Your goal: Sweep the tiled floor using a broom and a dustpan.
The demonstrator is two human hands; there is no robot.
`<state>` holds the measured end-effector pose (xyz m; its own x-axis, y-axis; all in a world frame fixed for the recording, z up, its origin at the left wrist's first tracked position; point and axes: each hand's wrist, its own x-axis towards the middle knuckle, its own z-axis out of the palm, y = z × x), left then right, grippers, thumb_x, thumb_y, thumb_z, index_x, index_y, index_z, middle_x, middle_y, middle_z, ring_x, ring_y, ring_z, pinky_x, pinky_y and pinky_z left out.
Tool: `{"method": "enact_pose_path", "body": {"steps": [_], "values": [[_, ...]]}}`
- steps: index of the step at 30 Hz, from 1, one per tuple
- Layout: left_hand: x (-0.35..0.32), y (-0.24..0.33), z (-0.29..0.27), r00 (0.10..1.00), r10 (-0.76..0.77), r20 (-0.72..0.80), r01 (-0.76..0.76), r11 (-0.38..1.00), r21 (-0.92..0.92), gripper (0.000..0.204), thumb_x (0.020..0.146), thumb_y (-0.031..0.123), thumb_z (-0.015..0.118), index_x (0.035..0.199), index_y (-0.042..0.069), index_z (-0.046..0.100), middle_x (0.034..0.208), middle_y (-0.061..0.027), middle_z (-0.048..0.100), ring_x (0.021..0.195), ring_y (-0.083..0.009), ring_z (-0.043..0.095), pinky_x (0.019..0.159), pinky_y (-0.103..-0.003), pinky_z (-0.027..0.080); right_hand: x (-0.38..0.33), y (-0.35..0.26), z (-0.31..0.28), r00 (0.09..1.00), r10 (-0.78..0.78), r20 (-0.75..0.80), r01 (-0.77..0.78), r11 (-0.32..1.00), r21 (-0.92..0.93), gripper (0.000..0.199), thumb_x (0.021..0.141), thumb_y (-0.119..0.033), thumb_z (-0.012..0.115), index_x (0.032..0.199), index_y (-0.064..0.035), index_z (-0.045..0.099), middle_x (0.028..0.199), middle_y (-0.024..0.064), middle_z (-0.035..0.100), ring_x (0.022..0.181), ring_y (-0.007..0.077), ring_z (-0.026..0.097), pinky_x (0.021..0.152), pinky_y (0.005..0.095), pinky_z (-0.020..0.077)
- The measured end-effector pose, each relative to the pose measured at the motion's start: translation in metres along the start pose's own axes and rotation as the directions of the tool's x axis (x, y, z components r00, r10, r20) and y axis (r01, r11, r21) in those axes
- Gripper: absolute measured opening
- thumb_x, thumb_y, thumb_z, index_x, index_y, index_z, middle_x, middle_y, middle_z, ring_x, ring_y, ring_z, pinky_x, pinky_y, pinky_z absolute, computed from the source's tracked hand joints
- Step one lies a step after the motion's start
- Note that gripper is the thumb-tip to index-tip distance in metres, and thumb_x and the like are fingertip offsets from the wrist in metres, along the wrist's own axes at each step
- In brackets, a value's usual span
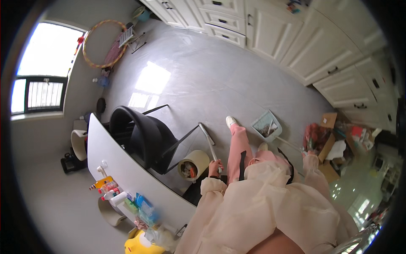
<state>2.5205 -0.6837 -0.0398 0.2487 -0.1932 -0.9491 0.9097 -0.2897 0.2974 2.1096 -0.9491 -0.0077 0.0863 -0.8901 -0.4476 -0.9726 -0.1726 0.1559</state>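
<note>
So the light blue dustpan (267, 125) is down at the grey floor (198, 80), just past the person's feet, and there's a bit of debris in it. Its pale handle slants back to the right hand (311, 154), whose fingers look closed around it, though they're pretty small in view. The left hand (215, 168) is wrapped around a pale stick (211, 146) that runs out toward a leg of the black chair (146, 137); can't tell what's on the far end of it.

Right beside the left hand there's a cream bin (204, 158) with some rubbish inside. The chair stands at the right-hand long edge of the white table (122, 161). Bottles (105, 186) and a blue packet (145, 207) crowd the table's left edge, toward its lower end.

Over by the right hand, an open cardboard box (327, 146) full of clutter is on the floor, near the white cabinets (321, 46) lining the floor's upper-right edge.
</note>
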Motion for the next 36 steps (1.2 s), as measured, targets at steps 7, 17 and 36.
{"method": "enact_pose_path", "body": {"steps": [7, 17, 36], "values": [[0.012, 0.078, -0.011, 0.998, 0.042, 0.048, -0.04, 0.998, -0.042, 0.011, 0.075, 0.006, 0.046, 0.081, 0.002, 0.038, 0.06, -0.0057, 0.042, 0.043, -0.0126, 0.04, 0.034, -0.025, 0.035, 0.04, -0.121, -0.098, 0.997, 0.033, 0.063, -0.028, 0.997, -0.078, 0.041, 0.072, -0.041, 0.053, 0.088, -0.0031, 0.055, 0.088, 0.0183, 0.054, 0.082, 0.0331, 0.053, 0.07, 0.0402, 0.0425], [0.025, 0.163, -0.02, 0.999, 0.035, 0.02, -0.035, 0.999, -0.002, 0.008, 0.075, 0.006, 0.047, 0.076, 0.001, 0.041, 0.058, -0.0057, 0.044, 0.041, -0.0116, 0.041, 0.034, -0.025, 0.035, 0.133, -0.297, -0.182, 0.984, -0.174, -0.043, 0.166, 0.976, -0.144, 0.04, 0.074, -0.041, 0.051, 0.087, -0.0033, 0.055, 0.088, 0.0185, 0.055, 0.082, 0.0326, 0.054, 0.071, 0.0404, 0.0429], [0.035, 0.358, -0.01, 0.993, -0.112, -0.031, 0.112, 0.993, -0.029, 0.006, 0.076, 0.006, 0.046, 0.075, 0.001, 0.043, 0.059, -0.0057, 0.045, 0.038, -0.0101, 0.039, 0.034, -0.022, 0.031, 0.347, -0.659, -0.319, 0.822, -0.463, -0.333, 0.502, 0.864, 0.038, 0.039, 0.072, -0.041, 0.054, 0.08, -0.0028, 0.053, 0.08, 0.0181, 0.053, 0.077, 0.0336, 0.052, 0.068, 0.0423, 0.0403]]}}
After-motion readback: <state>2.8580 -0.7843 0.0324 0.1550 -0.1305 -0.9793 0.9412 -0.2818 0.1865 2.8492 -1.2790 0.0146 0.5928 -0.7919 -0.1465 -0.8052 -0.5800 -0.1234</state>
